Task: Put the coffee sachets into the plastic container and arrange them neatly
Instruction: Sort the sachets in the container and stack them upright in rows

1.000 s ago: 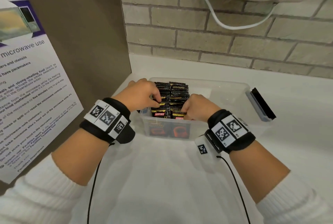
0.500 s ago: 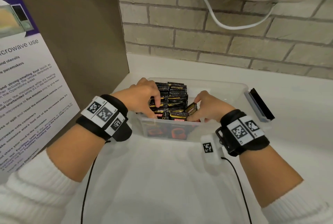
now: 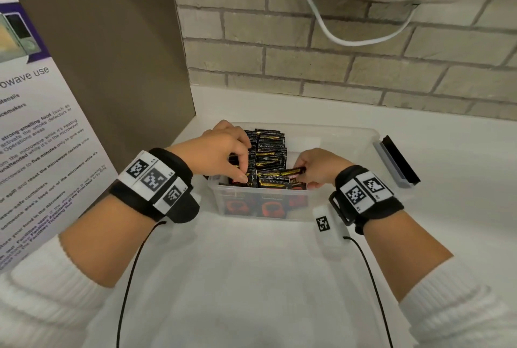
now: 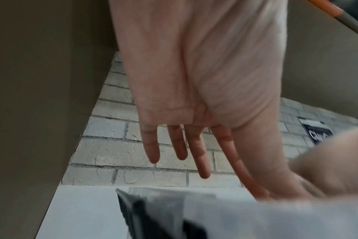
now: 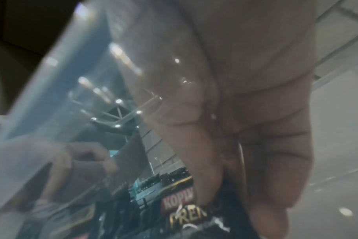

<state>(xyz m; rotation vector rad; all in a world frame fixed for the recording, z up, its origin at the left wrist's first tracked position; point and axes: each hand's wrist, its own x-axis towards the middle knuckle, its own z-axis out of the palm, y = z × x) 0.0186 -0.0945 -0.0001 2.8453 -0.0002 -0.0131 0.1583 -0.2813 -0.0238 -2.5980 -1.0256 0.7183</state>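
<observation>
The clear plastic container [image 3: 338, 135] sits on the white counter [image 3: 251, 277], and everything else is placed from it. Inside it, black coffee sachets [image 3: 270, 149] stand packed on edge in rows filling its left part; its right part shows only bare plastic.

From the head view, the left hand [image 3: 221, 151] reaches in over the container's left rim, fingers bent down onto the sachet tops near the front wall. The right hand [image 3: 319, 168] comes in at the container's front, fingers curled around 1 tilted sachet [image 3: 293, 172] lying skewed across the front row.

The right wrist view adds what the head view lacks: gold and red lettering on a sachet [image 5: 180, 208] right under the fingers [image 5: 276, 169], seen through the container's glossy wall [image 5: 76, 90]. The left wrist view instead shows the left hand's fingers [image 4: 200, 158] hanging fairly straight in front of the brick wall [image 4: 112, 153], with 1 blurred dark sachet edge [image 4: 145, 215] below.

Whether the left hand actually pinches a sachet cannot be told. Right of the container lies a grey and black strip [image 3: 397, 163], its nature unclear.
</observation>
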